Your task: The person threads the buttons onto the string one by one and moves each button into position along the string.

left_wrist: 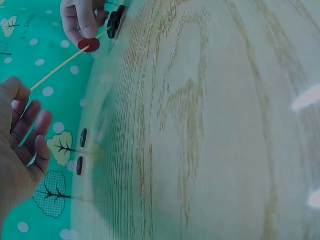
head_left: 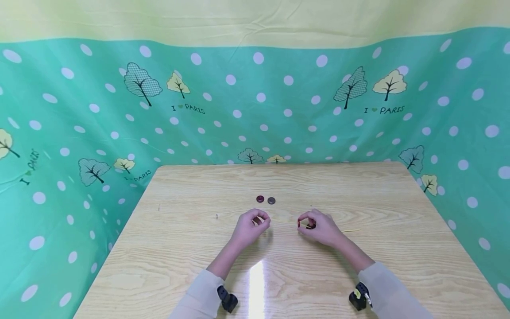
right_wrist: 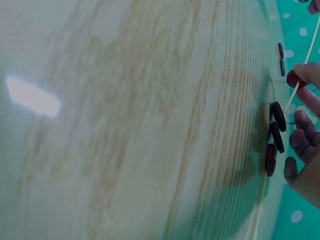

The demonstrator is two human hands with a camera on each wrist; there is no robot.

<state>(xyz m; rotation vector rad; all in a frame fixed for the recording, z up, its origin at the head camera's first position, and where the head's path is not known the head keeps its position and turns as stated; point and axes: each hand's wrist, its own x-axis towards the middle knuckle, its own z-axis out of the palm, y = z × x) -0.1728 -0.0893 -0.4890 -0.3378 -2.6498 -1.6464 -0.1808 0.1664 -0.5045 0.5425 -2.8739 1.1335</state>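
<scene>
Nearest, lower edge of the head view: two pale sleeves [head_left: 198, 293], each with a black wrist camera [head_left: 228, 300]. Left hand [head_left: 248, 225], centre of the frame: thumb and forefinger closed in a pinch on the end of a pale yellow cord [left_wrist: 57, 69], the other fingers loosely curved and apart. Right hand [head_left: 322, 227], right of centre: thumb and forefinger grasping a red disc [left_wrist: 93, 44] at its rim, the remaining fingers curled loosely, holding nothing seen. Cord: taut between the hands, passing through the middle of the red disc. Darker discs [right_wrist: 276, 137], three visible, clustered beside the right hand, right side of the right wrist view; cord tail runs beyond them. Step, as judged: stringing the red disc; next move would call for sliding it along the cord toward the cluster, left pinch firm. Farther, upper middle of the worktop [head_left: 191, 186]: one maroon disc [head_left: 260, 199] and one grey-brown disc [head_left: 271, 200], loose, just beside each other. Farthest: green dotted cloth [head_left: 223, 97].
</scene>
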